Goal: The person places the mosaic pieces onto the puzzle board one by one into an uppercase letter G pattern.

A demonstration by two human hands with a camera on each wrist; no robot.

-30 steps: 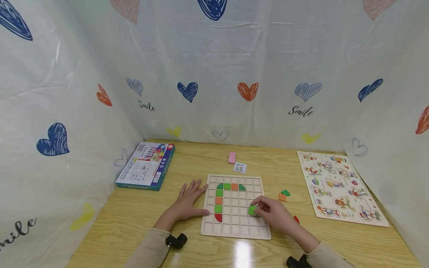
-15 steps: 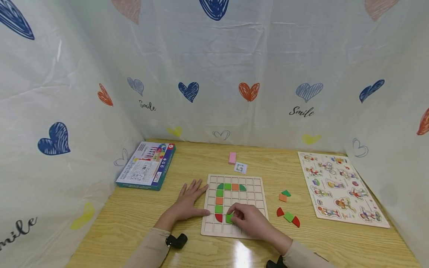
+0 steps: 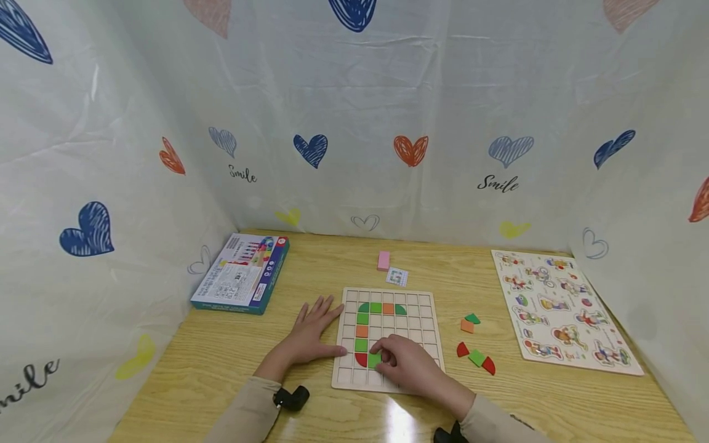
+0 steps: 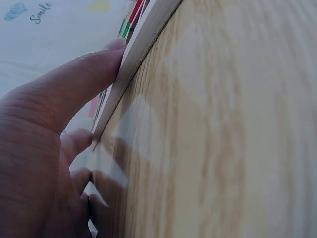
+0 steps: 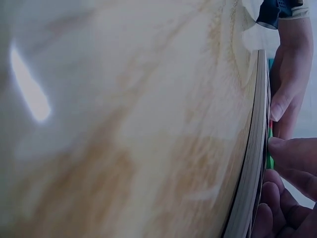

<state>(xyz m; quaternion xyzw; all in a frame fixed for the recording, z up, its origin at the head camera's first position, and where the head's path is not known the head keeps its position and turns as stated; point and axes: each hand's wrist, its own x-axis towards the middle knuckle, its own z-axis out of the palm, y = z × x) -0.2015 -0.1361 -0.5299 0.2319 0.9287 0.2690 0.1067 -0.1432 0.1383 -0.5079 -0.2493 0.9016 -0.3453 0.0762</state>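
A wooden grid board (image 3: 421, 321) lies flat on the table. Set in its cells are several green and orange squares, dark green rounded corner pieces, and a red quarter-round (image 3: 361, 359). My right hand (image 3: 410, 364) pinches a green square tile (image 3: 373, 361) at the cell just right of that red piece; whether it sits fully in the cell cannot be seen. In the right wrist view the green tile (image 5: 270, 161) shows edge-on by the thumb and fingers. My left hand (image 3: 310, 335) is spread at the board's left side, its thumb (image 4: 94, 69) touching the board's edge.
Right of the board lie loose pieces: an orange square (image 3: 467, 326), a dark green piece (image 3: 472, 319), two red quarter-rounds and a green square (image 3: 476, 358). Behind it are a pink block (image 3: 383, 261) and a small card (image 3: 397, 276). A box (image 3: 240, 274) and picture board (image 3: 565, 311) flank it.
My right hand carried the green square leftward across the board to beside the red quarter-round, uncovering the loose pieces at the right. The left hand has stayed in place.
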